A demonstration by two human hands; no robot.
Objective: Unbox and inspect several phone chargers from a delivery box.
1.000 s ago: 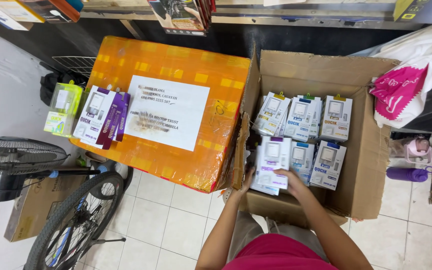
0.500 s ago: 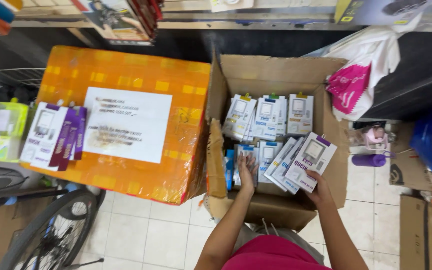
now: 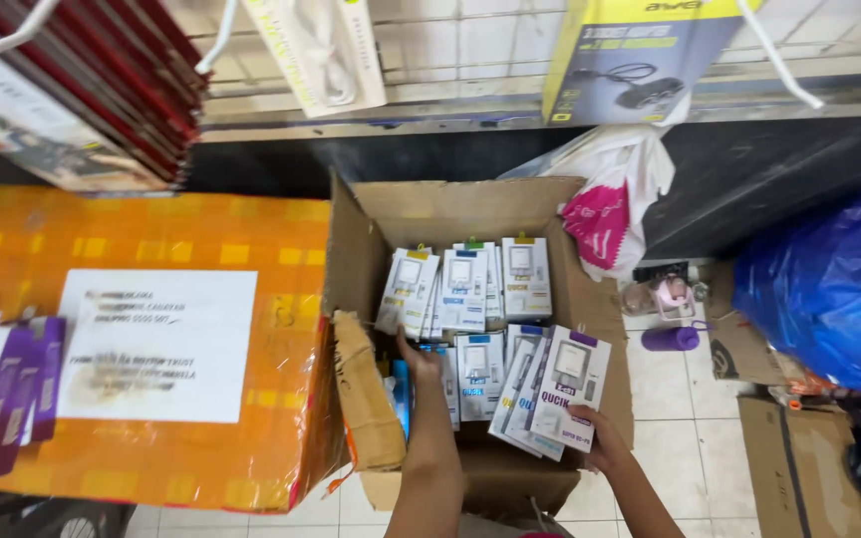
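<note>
An open cardboard box (image 3: 560,299) on the floor holds several small white charger packs (image 3: 465,289) standing in rows. My right hand (image 3: 600,438) grips a fanned bunch of these white packs (image 3: 555,394) over the box's near right corner. My left hand (image 3: 419,361) reaches down into the box's left side, its fingers among the packs and partly hidden, next to a blue pack (image 3: 401,394). I cannot make out whether it holds one.
A large orange taped parcel (image 3: 151,349) with a white label lies left of the box, with purple and white packs (image 3: 7,389) on its left edge. A white and pink plastic bag (image 3: 610,199), a blue bag (image 3: 834,289) and flat cardboard (image 3: 799,468) lie right.
The view has swung right and closer to the box. My right hand has lifted a bunch of packs towards the box's right corner, and my left hand has gone deeper into the left side.
</note>
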